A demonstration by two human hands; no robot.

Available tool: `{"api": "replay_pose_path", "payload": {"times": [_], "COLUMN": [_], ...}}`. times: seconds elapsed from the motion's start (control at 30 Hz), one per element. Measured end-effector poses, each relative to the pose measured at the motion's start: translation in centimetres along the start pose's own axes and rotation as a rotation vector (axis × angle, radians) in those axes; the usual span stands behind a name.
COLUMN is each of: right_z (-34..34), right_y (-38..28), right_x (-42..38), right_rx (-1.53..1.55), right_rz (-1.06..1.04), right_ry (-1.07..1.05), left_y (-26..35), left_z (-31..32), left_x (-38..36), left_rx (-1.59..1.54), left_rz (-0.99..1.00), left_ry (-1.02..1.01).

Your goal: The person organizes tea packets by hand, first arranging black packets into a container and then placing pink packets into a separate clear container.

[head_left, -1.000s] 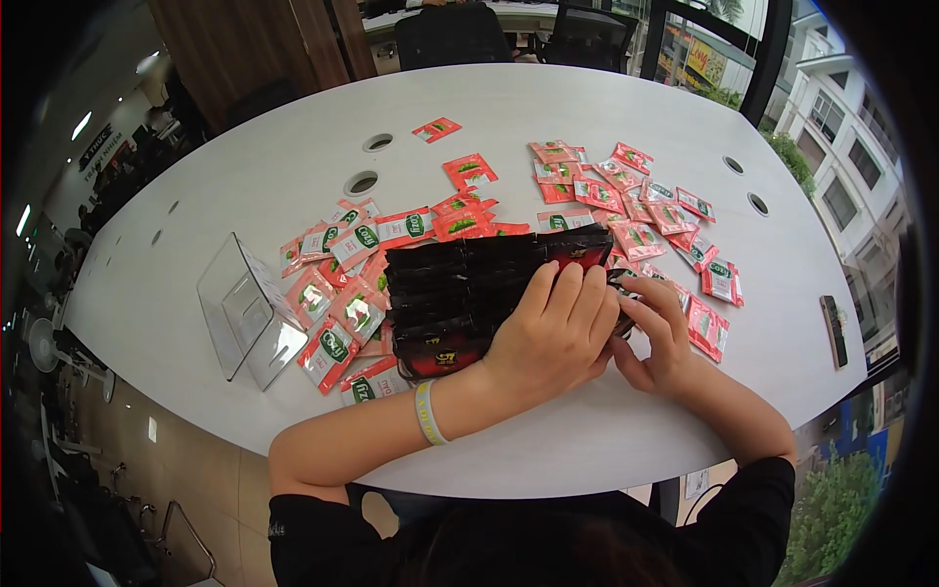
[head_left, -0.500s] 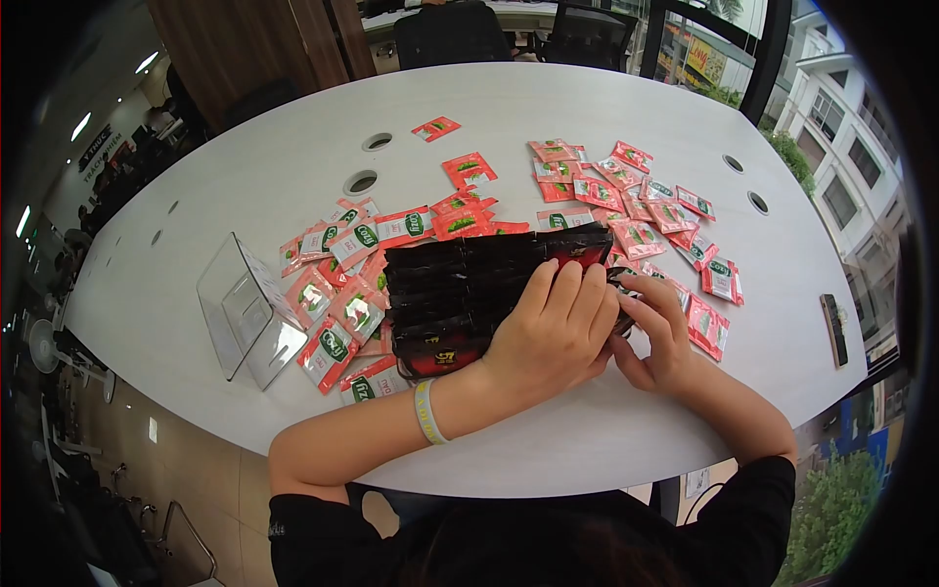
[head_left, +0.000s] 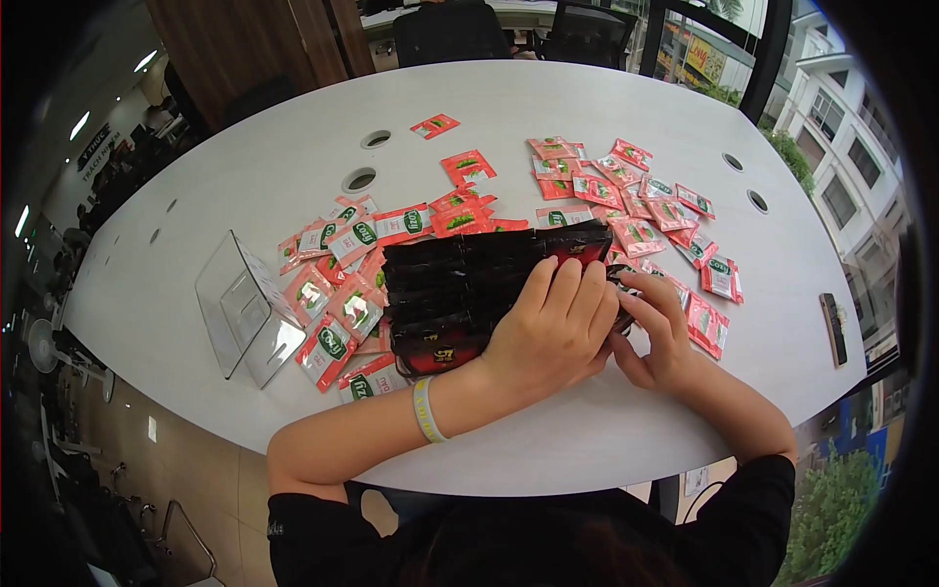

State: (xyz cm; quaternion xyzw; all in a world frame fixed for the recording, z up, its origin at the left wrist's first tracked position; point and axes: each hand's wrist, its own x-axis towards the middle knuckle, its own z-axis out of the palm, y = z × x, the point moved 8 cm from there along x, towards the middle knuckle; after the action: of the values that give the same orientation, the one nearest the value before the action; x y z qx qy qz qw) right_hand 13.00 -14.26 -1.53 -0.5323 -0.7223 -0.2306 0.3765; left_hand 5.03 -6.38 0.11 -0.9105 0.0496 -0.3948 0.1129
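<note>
A block of black sachets [head_left: 455,284], packed in rows and showing some dark red faces and gold print, lies in front of me on the table. Across its right part rests my left hand [head_left: 553,318], its fingers closed over the sachets and its thumb side hidden. My right hand [head_left: 655,328] is at the block's right end, fingers and thumb bent together around a dark sachet edge that is mostly covered. Pink-red Cozy tea sachets [head_left: 333,347] lie loose to the left of the block, and more tea sachets [head_left: 670,215] are spread behind and to the right.
A clear plastic box [head_left: 235,308] stands tilted open at the left. The white table [head_left: 587,103] has several round cable holes [head_left: 376,139]. At the right edge lies a dark remote-like object [head_left: 833,330]. Chairs [head_left: 455,37] stand beyond the far edge.
Almost nothing differs. Both hands keep their places on the black sachets, and the view has shifted very slightly.
</note>
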Motion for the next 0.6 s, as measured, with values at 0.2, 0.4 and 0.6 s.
{"api": "replay_pose_path", "payload": {"times": [0.2,0.4,0.6], "right_z": [0.01,0.08,0.11], "right_y": [0.06,-0.03,0.05], "right_x": [-0.01,-0.02,-0.1], "right_rx": [0.003,-0.006,-0.001], "right_rz": [-0.001,0.007,0.014], "right_ry": [0.007,-0.007,0.003], "left_y": [0.01,0.02,-0.01], "left_z": [0.03,0.0,-0.14], "left_x": [-0.01,0.07,0.05], "left_rx": [0.01,0.022,0.01], "left_rz": [-0.001,0.002,-0.003], "left_ry": [0.004,-0.006,-0.001]}}
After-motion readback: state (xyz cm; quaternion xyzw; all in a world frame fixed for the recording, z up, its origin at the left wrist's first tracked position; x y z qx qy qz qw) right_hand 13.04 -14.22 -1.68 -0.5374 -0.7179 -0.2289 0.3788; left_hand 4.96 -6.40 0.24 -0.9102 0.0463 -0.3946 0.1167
